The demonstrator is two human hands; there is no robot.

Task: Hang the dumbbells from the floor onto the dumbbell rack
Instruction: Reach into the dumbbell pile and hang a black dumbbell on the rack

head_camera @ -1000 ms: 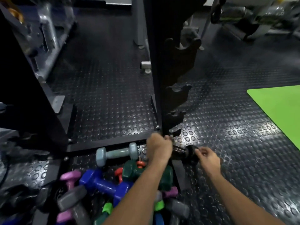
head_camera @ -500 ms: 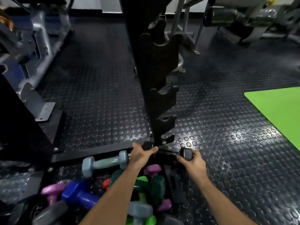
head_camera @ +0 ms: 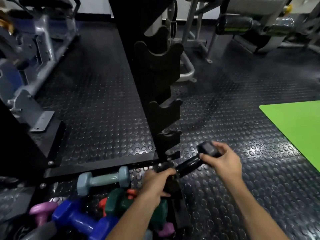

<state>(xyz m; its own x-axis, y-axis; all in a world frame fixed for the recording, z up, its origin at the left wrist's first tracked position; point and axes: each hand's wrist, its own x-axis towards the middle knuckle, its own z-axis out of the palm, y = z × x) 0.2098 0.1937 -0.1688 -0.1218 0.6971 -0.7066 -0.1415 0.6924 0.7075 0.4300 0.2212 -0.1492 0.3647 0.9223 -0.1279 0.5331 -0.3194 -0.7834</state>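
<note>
- Fingers (head_camera: pixel 209 157) of the right hand (head_camera: pixel 223 161) curl round the far head of a black dumbbell (head_camera: pixel 187 164); left hand (head_camera: pixel 156 183) grips its near head, fingers wrapped over it.
- Black dumbbell is held off the floor, tilted: right end higher, left end lower. It sits just in front of the foot of the dumbbell rack (head_camera: pixel 155 84), below the lowest cradle; whether it touches the rack, can't tell.
- Rack: black upright, notched cradles stacked up its right edge, the visible ones bare.
- Pile of dumbbells on the floor under and left of the left forearm: pale blue dumbbell (head_camera: pixel 103 179) lying crosswise nearest the rack base, dark green dumbbell (head_camera: pixel 121 202) beside the wrist, blue dumbbell (head_camera: pixel 81 220) and pink dumbbell (head_camera: pixel 41 213) further left, small orange one partly hidden.
- Floor (head_camera: pixel 242 135): black studded rubber. Green mat (head_camera: pixel 297 129) at right, well apart from the rack.
- Grey gym machines at the top left and top right, blurred.
</note>
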